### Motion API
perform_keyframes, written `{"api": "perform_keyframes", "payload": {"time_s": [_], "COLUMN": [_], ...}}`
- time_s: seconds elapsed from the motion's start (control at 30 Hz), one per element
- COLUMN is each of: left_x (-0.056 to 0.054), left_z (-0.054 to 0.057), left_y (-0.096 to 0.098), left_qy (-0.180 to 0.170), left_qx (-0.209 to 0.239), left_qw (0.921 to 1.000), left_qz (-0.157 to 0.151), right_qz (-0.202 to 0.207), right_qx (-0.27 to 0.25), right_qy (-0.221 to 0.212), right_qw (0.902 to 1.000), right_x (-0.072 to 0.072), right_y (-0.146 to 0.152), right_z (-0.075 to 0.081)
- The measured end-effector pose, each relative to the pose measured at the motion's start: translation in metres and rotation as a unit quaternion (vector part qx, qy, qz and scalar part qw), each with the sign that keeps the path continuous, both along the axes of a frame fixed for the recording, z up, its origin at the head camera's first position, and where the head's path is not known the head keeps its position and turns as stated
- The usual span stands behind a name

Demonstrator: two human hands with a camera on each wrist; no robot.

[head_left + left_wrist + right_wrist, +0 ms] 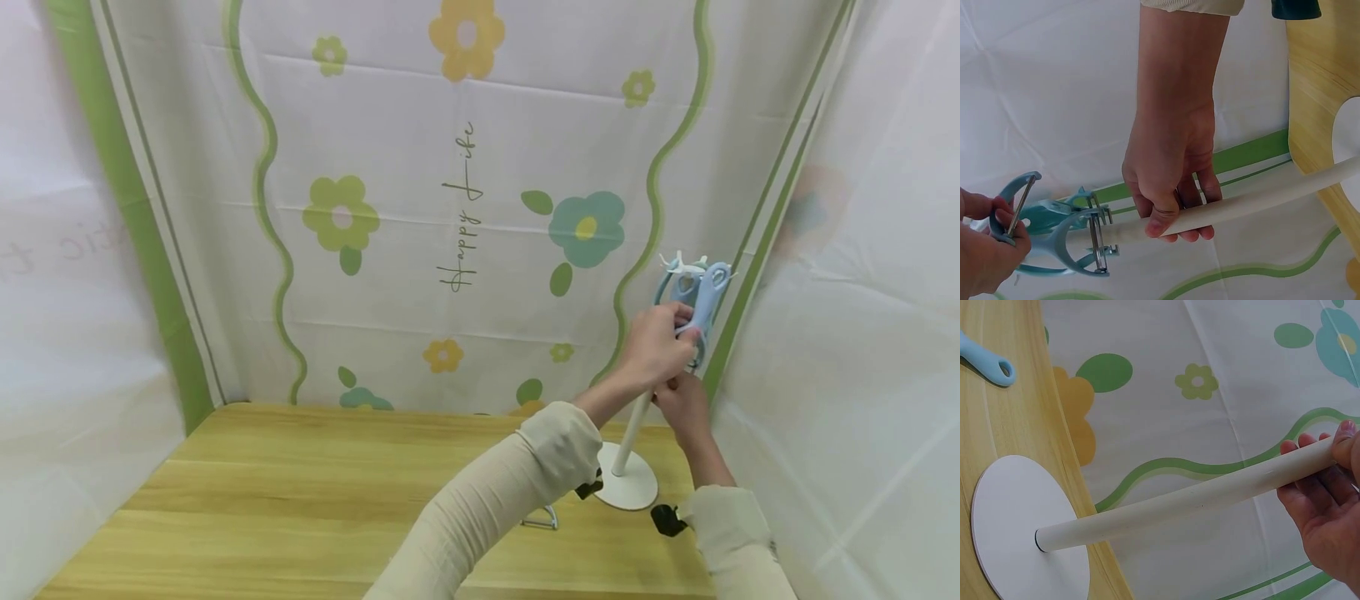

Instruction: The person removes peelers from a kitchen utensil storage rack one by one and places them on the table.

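In the head view, my left hand [660, 346] pinches a light blue peeler [708, 296] near the top of a white stand. Its metal blade shows between the fingers in the left wrist view. Below it, my right hand [684, 408] grips the stand's white pole [1147, 515], thumb on one side and fingers around the other. More blue peelers [1060, 240] hang around the pole's top, blades pointing down toward the right hand. White hooks [686, 267] spread out at the very top. The round white base [1010, 506] is on the wooden table.
Another peeler, its light blue handle [988, 359] seen in the right wrist view, lies on the wooden table [300, 483] left of the base. Flower-printed white curtain [465, 333] hangs behind, and plain white sheeting [885, 375] closes in the right side.
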State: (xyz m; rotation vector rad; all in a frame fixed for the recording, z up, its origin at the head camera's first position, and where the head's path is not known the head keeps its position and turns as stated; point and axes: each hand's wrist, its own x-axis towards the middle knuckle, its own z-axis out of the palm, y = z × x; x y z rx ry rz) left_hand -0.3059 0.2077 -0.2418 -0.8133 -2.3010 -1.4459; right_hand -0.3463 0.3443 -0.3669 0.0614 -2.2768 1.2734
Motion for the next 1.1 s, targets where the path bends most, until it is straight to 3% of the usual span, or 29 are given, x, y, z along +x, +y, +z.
{"api": "perform_keyframes", "payload": {"time_s": [0.27,0.53,0.8,0.93,1.1], "left_x": [0.004,0.007,0.007,0.004,0.002], "left_z": [0.001,-0.009,-0.024,-0.035,-0.050], "left_y": [-0.007,-0.018,-0.028,-0.037,-0.051], "left_qy": [0.015,0.009,-0.031,-0.032,-0.046], "left_qx": [0.005,0.033,0.069,0.084,0.085], "left_qw": [0.9996,0.9985,0.9950,0.9931,0.9924], "left_qz": [-0.023,-0.042,-0.066,-0.075,-0.076], "right_qz": [-0.001,0.006,0.001,0.003,-0.010], "right_qx": [-0.005,-0.055,-0.027,-0.009,0.010], "right_qy": [0.011,-0.028,-0.023,-0.014,-0.035], "right_qw": [0.9999,0.9980,0.9994,0.9999,0.9993], "right_x": [0.001,0.002,0.005,0.007,0.004], "right_y": [0.000,0.000,0.000,-0.002,-0.004], "right_z": [0.000,-0.001,0.002,0.003,0.003]}}
